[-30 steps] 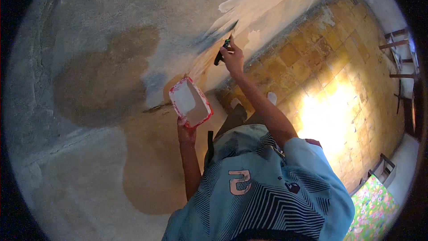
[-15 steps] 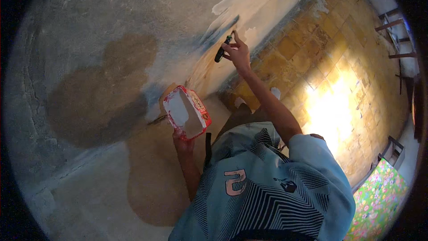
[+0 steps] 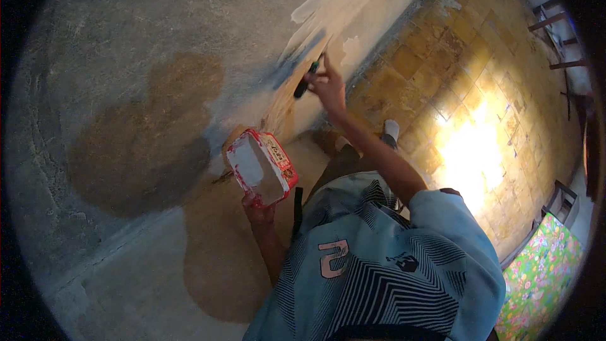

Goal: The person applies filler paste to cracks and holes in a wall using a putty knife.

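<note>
My left hand [image 3: 259,208] grips a rectangular plastic tub [image 3: 255,164] by its near end; the tub has red, paint-smeared sides and a white inside with pale contents. Above it and to the right, my right hand [image 3: 327,85] is closed on a tool with a black handle [image 3: 302,88]. The tool lies close to the wall [image 3: 139,38] over a streaked patch of pale, tan and blue-grey coating; whether its tip touches is unclear, and the tip is small and blurred.
A yellow tiled floor [image 3: 410,57] with a bright patch of light runs along the wall. My feet [image 3: 390,129] stand near the wall's base. Dark wooden furniture legs [image 3: 546,22] show at the right, and a green floral cloth [image 3: 540,271] at lower right.
My right hand has moved down and left along the streaked wall with the tool. My left hand and the tub have sunk lower and slightly left in the view.
</note>
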Available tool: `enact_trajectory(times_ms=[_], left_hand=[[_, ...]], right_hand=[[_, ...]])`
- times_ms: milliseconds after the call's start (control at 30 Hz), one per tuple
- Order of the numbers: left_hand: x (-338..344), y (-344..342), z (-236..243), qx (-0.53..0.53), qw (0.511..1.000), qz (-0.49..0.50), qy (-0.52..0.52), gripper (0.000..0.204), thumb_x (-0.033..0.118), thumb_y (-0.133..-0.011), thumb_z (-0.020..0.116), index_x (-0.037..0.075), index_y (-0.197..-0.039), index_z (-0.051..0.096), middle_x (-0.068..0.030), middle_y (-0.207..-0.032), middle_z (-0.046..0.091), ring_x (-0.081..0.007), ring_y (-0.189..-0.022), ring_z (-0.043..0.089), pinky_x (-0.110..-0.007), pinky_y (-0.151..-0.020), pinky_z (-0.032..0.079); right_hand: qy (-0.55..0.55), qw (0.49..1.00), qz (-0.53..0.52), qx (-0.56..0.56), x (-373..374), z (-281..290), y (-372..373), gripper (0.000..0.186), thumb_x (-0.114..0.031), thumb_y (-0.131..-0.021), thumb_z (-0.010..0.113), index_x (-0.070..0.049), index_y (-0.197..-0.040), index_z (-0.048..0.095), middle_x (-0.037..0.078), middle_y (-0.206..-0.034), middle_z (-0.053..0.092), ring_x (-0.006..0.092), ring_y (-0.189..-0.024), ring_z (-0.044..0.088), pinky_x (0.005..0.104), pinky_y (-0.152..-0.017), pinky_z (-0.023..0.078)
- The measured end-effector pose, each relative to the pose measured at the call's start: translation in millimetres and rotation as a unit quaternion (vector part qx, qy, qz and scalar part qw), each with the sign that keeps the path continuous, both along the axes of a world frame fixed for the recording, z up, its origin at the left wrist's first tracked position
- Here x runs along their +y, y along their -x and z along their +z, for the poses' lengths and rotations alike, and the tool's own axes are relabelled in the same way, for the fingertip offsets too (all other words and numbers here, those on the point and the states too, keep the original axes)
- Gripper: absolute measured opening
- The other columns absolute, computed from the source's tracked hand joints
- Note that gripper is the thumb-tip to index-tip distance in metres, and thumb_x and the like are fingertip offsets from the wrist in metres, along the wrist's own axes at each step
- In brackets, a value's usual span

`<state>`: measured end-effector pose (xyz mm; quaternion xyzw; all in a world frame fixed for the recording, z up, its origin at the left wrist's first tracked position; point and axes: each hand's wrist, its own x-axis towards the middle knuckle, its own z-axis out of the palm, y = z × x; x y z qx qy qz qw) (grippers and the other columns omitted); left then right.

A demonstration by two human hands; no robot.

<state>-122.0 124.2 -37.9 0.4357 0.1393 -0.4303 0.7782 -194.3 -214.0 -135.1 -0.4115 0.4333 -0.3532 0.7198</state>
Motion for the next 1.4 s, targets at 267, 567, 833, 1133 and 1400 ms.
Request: enact_trajectory(times_ms=[267,567,833,1133,1400], left_hand=[[12.4,-11.1,-19.1,-0.040,0.998,-0.052,0.017,0.071,0.030,-0.078,0.068,0.001,-0.138,0.044,-0.0145,-0.131,0.058,-0.0333,-0.119,0.058,-0.050,-0.102,0.049],[27.7,-18.2,-18.6,-0.033,0.998,-0.021,-0.047,0.078,0.032,-0.072,0.069,0.003,-0.140,0.043,-0.0139,-0.130,0.057,-0.0328,-0.118,0.058,-0.055,-0.098,0.050],[11.2,-15.5,-11.1,-0.028,0.999,-0.031,-0.017,0.079,0.033,-0.072,0.070,0.003,-0.140,0.043,-0.0143,-0.132,0.056,-0.0336,-0.119,0.057,-0.052,-0.100,0.049],[27.7,-22.9,-17.3,-0.035,0.998,-0.044,-0.004,0.075,0.032,-0.075,0.070,0.002,-0.139,0.044,-0.0146,-0.130,0.059,-0.0336,-0.116,0.059,-0.050,-0.097,0.052],[-12.2,-5.7,22.8,-0.116,0.992,-0.046,-0.018,0.070,0.033,-0.078,0.068,0.002,-0.137,0.047,-0.0165,-0.129,0.058,-0.0333,-0.116,0.059,-0.051,-0.096,0.052]], right_hand=[[0.067,0.987,0.061,0.134,53.3,0.6,-37.5,0.086,-0.019,-0.079,0.081,-0.002,-0.149,0.034,0.010,-0.084,0.069,0.0122,-0.076,0.065,0.0308,-0.068,0.051],[0.049,0.998,0.016,0.041,12.4,-0.4,-4.9,0.088,-0.021,-0.082,0.078,-0.003,-0.152,0.028,0.013,-0.083,0.070,0.0161,-0.073,0.068,0.0310,-0.065,0.055],[0.096,0.988,0.064,0.106,47.1,4.1,-36.7,0.087,-0.019,-0.083,0.077,-0.008,-0.153,0.027,0.014,-0.086,0.070,0.0191,-0.076,0.068,0.0308,-0.066,0.055],[0.078,0.989,0.064,0.109,49.8,28.6,-6.3,0.082,-0.018,-0.083,0.076,-0.002,-0.150,0.032,0.011,-0.088,0.070,0.0132,-0.078,0.068,0.0291,-0.071,0.056],[0.084,0.985,0.068,0.136,24.8,37.0,-25.1,0.078,-0.018,-0.082,0.077,0.002,-0.146,0.038,0.009,-0.082,0.070,0.0108,-0.073,0.064,0.0278,-0.066,0.053]])
